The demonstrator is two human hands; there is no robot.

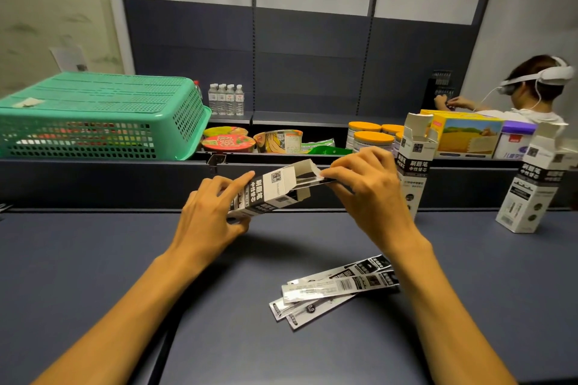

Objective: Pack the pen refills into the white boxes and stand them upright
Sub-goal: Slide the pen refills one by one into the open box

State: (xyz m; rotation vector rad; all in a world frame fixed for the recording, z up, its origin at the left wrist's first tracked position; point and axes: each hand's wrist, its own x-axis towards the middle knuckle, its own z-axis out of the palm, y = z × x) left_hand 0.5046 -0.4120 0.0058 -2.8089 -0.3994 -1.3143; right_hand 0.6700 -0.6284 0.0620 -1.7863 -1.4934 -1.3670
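Dark blue shelving backs your table (93,259), with a green basket (100,116) upturned on the ledge at the left, water bottles (225,99) behind it, and instant-noodle cups (228,142) and orange-lidded tins (372,134) in the trough beyond. Your left hand (208,212) grips the lower end of a white box (269,191), held tilted above the table with its open flaps facing right. Your right hand (366,184) pinches a refill packet (308,181) whose end sits in the box's mouth. More refill packets (334,287) lie fanned on the table near your right forearm. Two other white boxes stand upright with their tops open: one (414,159) just beside your right hand, another (531,187) further right. At the far right, a person wearing a headset (538,84) works at the shelving.
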